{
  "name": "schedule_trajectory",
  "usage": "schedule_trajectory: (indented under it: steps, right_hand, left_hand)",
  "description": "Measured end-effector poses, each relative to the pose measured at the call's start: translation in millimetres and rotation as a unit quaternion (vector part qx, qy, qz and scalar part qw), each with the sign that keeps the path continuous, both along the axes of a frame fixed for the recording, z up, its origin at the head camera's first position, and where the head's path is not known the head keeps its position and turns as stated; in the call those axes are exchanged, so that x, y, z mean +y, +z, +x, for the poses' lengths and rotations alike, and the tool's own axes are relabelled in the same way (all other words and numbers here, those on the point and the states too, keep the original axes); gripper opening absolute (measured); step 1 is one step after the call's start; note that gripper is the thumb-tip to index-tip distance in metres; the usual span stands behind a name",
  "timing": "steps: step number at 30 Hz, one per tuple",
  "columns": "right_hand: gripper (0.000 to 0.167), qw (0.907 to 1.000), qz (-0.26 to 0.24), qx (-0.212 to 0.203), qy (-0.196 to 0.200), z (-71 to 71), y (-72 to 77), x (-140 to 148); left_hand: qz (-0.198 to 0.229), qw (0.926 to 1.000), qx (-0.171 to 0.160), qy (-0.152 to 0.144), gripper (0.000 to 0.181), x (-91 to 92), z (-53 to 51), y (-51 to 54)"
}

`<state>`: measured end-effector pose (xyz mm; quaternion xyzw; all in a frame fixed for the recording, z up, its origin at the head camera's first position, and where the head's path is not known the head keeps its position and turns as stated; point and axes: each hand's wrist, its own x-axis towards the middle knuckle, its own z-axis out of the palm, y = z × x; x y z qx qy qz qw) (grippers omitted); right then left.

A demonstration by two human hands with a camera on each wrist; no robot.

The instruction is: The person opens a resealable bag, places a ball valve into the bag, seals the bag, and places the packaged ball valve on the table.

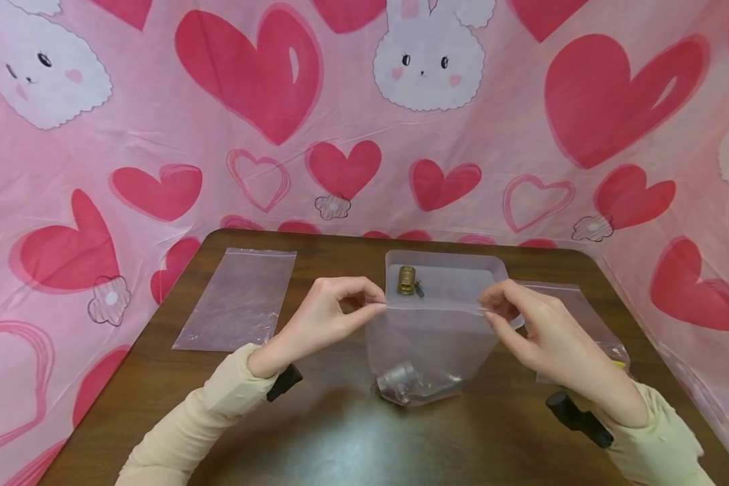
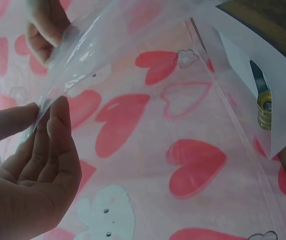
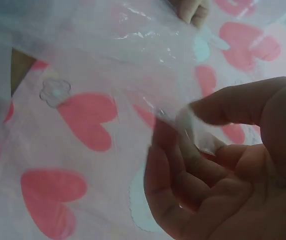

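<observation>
Hands [image 1: 328, 314] [image 1: 541, 331] above brown table [image 1: 316, 432]; pink heart-print sheet [image 1: 352, 88] behind.

A clear, colourless plastic bag [image 1: 437, 347] hangs roughly upright in front of a translucent white plastic container [image 1: 395, 258], its straight top edge pulled taut between the left hand [image 1: 331, 317], which pinches one end, and the right hand [image 1: 543, 331], which pinches the other. Low in the bag, at the corner on the person's left, a silvery, roughly cylindrical metal fitting [image 1: 399, 379] lies tilted, seen through the plastic. Whether the bag's bottom touches the tabletop cannot be told.
</observation>
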<state>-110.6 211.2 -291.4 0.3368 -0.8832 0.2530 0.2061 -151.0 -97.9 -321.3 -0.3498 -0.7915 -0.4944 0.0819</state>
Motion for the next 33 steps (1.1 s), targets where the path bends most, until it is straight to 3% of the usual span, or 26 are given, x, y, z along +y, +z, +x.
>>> schedule_trajectory:
  steps: [6, 15, 24, 33]
  right_hand:
    - [0.033, 0.9998, -0.011, -0.007, 0.017, -2.7, -2.3, -4]
    - [0.029, 0.9997, -0.018, -0.015, 0.005, -5.4, -7.5, -7]
    - [0.027, 0.9988, -0.027, -0.041, -0.003, -5.1, -13.9, -9]
    - [0.029, 0.9995, -0.02, -0.008, 0.022, -9.9, -16.3, -15]
  left_hand:
    - [-0.005, 0.9998, 0.019, -0.002, 0.005, 6.1, -0.4, -0.5]
    - [-0.02, 0.9995, 0.023, -0.004, 0.004, 10.1, -1.6, -0.1]
    - [-0.017, 0.9987, 0.033, -0.034, 0.004, 14.9, -1.3, -3.0]
    - [-0.022, 0.9984, 0.046, -0.023, 0.005, 20.0, 0.2, -3.0]
